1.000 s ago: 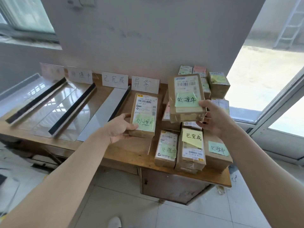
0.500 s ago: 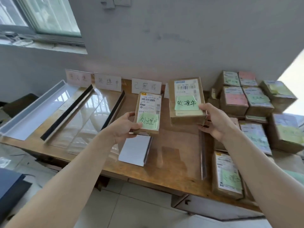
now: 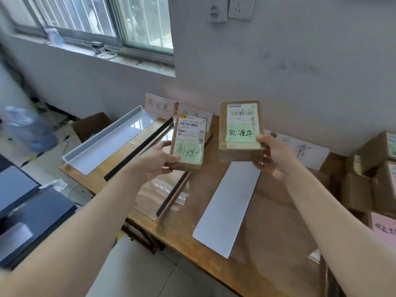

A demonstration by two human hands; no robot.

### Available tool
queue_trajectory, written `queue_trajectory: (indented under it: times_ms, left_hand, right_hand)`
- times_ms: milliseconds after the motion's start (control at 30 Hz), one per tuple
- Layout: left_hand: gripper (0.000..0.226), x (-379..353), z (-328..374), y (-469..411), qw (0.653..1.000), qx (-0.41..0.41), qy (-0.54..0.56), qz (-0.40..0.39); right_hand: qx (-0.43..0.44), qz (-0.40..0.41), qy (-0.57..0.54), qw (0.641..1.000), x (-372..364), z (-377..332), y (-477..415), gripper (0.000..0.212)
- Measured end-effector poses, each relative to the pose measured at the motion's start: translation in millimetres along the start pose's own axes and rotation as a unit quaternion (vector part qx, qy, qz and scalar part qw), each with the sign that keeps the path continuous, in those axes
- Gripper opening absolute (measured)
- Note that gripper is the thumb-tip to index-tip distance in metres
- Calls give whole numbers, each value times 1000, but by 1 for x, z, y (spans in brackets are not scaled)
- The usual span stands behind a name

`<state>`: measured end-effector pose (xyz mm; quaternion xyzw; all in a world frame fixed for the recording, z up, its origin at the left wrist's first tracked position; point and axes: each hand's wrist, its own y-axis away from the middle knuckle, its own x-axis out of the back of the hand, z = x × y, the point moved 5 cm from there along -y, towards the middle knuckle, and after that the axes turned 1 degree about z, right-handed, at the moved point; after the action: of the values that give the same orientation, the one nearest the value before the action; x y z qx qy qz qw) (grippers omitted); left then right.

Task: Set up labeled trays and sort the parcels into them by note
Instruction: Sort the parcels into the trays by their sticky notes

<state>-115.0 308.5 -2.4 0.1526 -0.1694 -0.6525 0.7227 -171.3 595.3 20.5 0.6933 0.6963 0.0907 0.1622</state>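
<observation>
My left hand [image 3: 157, 160] grips a slim brown parcel [image 3: 188, 133] bearing a green handwritten note, held up over the trays. My right hand [image 3: 273, 156] grips a thicker brown parcel [image 3: 241, 151] with a green note of the same wording. Both parcels hang side by side above the wooden table [image 3: 252, 273]. Clear trays lie across the table: a white-looking one [image 3: 102, 148] at the left, a transparent one [image 3: 154, 196] under my left hand, another with a white strip [image 3: 227, 206] to the right. White label cards [image 3: 159, 105] stand against the wall behind the trays.
More brown parcels [image 3: 368, 185] are stacked at the table's right end, one with a pink note [image 3: 384, 229]. A cardboard box [image 3: 92, 125] and a water jug [image 3: 27, 127] sit on the floor at left. Dark flat items [image 3: 27, 211] lie lower left.
Both hands have carried their parcels leftward, over the trays. My view has swung left, so the parcel pile now sits at the right edge.
</observation>
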Motion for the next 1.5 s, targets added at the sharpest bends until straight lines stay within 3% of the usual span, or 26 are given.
queue_trajectory:
  times_ms: [167,400,500,567,800,1000,1200,1367,1500]
  left_hand:
    - [48,56,6,-32,999,6,12,31]
    - [49,130,13,-124,999,37,-9,12]
    - [45,157,22,-168,998,56,-31,-10]
    - [43,165,25,-192,996,76,-49,-27]
    - [25,154,31,-267,984,113,-117,-72]
    - [39,145,31,-314,976,115,-172,-69]
    - [41,143,27,-336,971,126,-196,-62]
    - [43,140,30,-346,963,89,-251,-37]
    - [29,141,27,-348,953,62,-295,-23]
  right_hand:
    - [-6,-27,21,999,-58,-2,-34,12]
    - [-39,36,-17,998,-144,21,-100,6]
    - [-72,72,-41,994,-181,40,-127,11]
    - [-96,83,-43,991,-195,55,-139,29]
    - [-156,152,-44,975,-203,79,-172,49]
    - [-163,157,-15,974,-216,83,-203,19]
    - [-153,170,6,974,-225,85,-227,31]
    - [-165,187,39,968,-221,90,-234,38]
    - [-160,195,67,965,-218,91,-237,50]
